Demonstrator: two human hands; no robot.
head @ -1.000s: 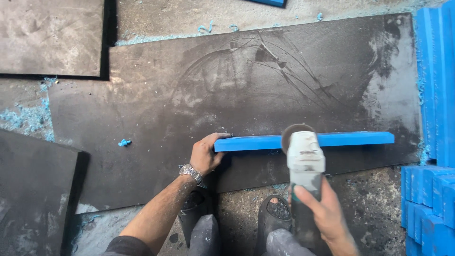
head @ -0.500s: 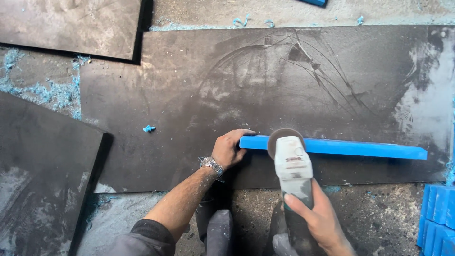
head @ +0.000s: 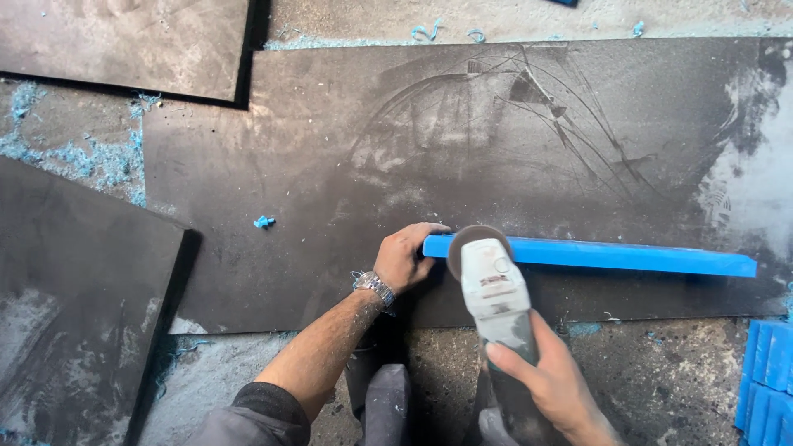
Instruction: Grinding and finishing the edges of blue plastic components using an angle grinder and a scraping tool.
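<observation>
Since earlier: grinder (head: 493, 289) slid toward left hand (head: 405, 258) | left hand pins blue strip (head: 611, 255) end against kick | right hand (head: 549, 381) wrapped around grinder body, disc on strip beside left fingers

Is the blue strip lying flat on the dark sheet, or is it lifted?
Flat: the blue strip rests lengthwise on the dark sheet, its end under the left hand.
</observation>
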